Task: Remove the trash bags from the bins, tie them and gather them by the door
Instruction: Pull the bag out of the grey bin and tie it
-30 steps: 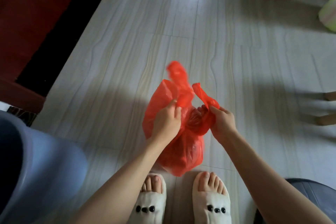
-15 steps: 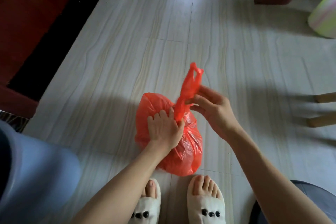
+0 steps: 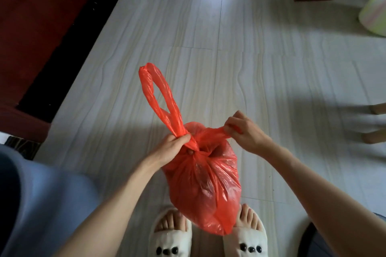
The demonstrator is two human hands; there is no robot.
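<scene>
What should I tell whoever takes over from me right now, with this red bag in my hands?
Left hand: grips the base of one bag handle, whose loop stands up free.
Right hand: pinches the other handle, pulled out to the right.
Red bag: full, out of its bin, hanging in front of the slippers; its neck is gathered where the handles cross.
Done: bag removed, handles crossed.
Left: pull the knot tight, probably add a second one, carry the bag to the door. No other bags are in view.
</scene>
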